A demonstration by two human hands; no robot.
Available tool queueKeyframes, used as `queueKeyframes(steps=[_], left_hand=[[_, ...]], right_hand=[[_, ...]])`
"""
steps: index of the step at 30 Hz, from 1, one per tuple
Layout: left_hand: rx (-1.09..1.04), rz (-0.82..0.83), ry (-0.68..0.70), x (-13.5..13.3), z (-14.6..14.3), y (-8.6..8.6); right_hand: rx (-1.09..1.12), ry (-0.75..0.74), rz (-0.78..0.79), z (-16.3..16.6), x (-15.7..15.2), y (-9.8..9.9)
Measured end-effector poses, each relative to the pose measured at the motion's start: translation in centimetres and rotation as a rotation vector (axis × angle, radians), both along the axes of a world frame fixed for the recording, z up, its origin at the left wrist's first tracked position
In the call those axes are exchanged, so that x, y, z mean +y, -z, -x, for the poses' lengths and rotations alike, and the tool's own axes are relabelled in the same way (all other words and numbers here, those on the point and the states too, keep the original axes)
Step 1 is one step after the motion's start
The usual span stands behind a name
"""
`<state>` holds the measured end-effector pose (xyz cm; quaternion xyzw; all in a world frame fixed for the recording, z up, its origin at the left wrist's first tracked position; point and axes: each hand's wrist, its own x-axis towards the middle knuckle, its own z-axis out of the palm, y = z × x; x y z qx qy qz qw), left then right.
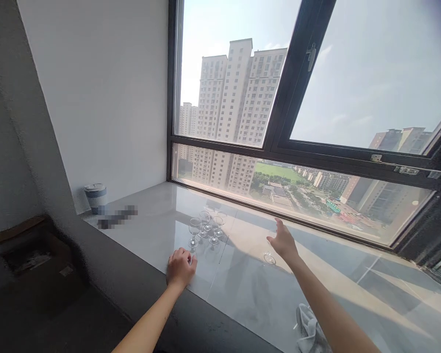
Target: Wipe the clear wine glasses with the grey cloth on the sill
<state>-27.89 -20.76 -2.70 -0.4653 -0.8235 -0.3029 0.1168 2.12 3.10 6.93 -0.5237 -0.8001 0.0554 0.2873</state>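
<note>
Several clear stemmed glasses stand in a cluster on the glossy grey windowsill. My left hand rests on the sill's front edge just below them, fingers curled under, with nothing visible in it. My right hand is stretched forward above the sill, fingers extended and apart, holding nothing. Another glass sits on the sill just left of and below that hand, partly hidden by it.
A lidded grey-and-white cup stands in the sill's far left corner against the white wall. A crumpled grey cloth lies near my right forearm. Large black-framed windows rise behind the sill. A dark recess lies at the lower left.
</note>
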Motion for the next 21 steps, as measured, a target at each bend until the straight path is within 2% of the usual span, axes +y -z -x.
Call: queueKeyframes(steps=[2,5,10,15,21], left_hand=[[0.001,0.002,-0.006,0.0,0.0,0.0],[-0.002,0.010,-0.008,-0.1,-0.1,0.0],[-0.014,0.021,-0.013,0.0,-0.1,0.0],[-0.016,-0.009,0.004,-0.1,-0.1,0.0],[-0.024,-0.012,0.004,-0.1,-0.2,-0.1]], right_hand=[[0.049,-0.188,-0.010,4.0,-2.4,0.0],[0.134,-0.393,-0.019,9.9,-6.4,0.1],[0.202,-0.469,-0.059,17.0,-11.1,0.4],[0.205,-0.447,-0.115,20.1,-12.3,0.8],[0.213,-0.461,-0.155,20.7,-12.1,1.4]])
